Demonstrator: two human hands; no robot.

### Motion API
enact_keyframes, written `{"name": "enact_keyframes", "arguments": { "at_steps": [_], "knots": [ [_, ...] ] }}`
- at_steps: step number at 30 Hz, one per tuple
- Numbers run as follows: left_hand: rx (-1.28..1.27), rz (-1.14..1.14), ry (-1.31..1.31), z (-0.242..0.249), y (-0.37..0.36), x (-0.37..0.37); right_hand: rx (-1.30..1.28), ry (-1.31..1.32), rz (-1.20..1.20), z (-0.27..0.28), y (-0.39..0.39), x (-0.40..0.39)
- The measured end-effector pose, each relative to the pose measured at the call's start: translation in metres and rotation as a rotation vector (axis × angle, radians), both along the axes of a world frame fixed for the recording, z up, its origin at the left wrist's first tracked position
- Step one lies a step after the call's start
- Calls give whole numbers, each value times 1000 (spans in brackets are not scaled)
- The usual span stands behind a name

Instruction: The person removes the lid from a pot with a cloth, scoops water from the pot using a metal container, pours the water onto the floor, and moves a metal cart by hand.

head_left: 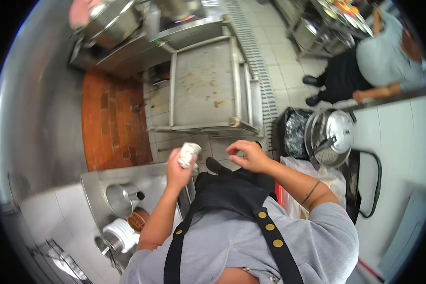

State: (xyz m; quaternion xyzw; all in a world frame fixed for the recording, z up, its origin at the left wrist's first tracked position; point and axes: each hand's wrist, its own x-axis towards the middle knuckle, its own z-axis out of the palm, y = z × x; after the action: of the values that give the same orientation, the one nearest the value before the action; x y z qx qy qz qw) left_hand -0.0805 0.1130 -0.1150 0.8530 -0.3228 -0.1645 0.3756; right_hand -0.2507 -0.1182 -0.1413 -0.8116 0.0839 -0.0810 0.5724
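Observation:
A crumpled white cloth or paper [189, 155] is gripped in my left hand [178, 169], held in front of my body. My right hand [250, 156] is raised to the right of it, fingers curled and apart, with nothing visible in them. Beyond both hands stands a metal table [203, 85] with brown stains on its top. To the left of my left forearm, a metal pitcher [120, 199] rests on a steel counter [97, 182].
A large pot [111, 23] stands at the upper left, near a lit burner [182, 20]. At right, a pressure cooker [336, 130] sits beside a bin lined with black plastic [296, 132]. Another person [383, 57] is at the upper right, by a rack of food. A floor drain [251, 42] runs beyond the table.

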Motion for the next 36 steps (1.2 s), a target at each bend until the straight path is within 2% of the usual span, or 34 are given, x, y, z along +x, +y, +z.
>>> {"name": "enact_keyframes", "arguments": {
  "at_steps": [3, 5, 8, 9, 11, 13, 14, 16, 17, 19, 20, 22, 23, 25, 31, 34, 36],
  "knots": [
    [-39, -70, -129, 18, -79, 12, -87, 284, -175, -49, -37, -65],
    [-14, -246, -354, 38, -135, 7, -57, 364, -234, -88, -48, -95],
    [70, -390, -466, 26, -196, -10, 26, 465, -286, -149, -57, -122],
    [174, -443, -478, 16, -209, -16, 77, 487, -296, -169, -59, -126],
    [294, -506, -490, -1, -227, -28, 134, 496, -314, -211, -63, -129],
    [459, -510, -600, -13, -235, -37, 334, 639, -387, -238, -67, -126],
    [472, -499, -651, -19, -237, -38, 348, 639, -386, -258, -66, -122],
    [529, -485, -666, -26, -239, -36, 518, 663, -535, -296, -60, -110],
    [571, -463, -681, -29, -240, -35, 526, 664, -523, -304, -63, -102],
    [588, -457, -693, -31, -242, -35, 694, 612, -666, -326, -79, -80],
    [596, -459, -704, -32, -243, -34, 697, 610, -655, -353, -85, -68],
    [612, -442, -694, -33, -244, -36, 670, 593, -845, -411, -91, -43],
    [610, -427, -688, -37, -246, -36, 673, 592, -836, -421, -106, -33],
    [596, -415, -708, -43, -248, -35, 288, 693, -770, -431, -130, -16],
    [675, -347, -678, -46, -247, -34, 500, 718, -456, -459, -178, 46],
    [621, -338, -686, -46, -249, -32, 376, 746, -538, -494, -167, 61],
    [608, -324, -682, -46, -245, -29, 403, 771, -480, -492, -174, 63]
  ]
}}
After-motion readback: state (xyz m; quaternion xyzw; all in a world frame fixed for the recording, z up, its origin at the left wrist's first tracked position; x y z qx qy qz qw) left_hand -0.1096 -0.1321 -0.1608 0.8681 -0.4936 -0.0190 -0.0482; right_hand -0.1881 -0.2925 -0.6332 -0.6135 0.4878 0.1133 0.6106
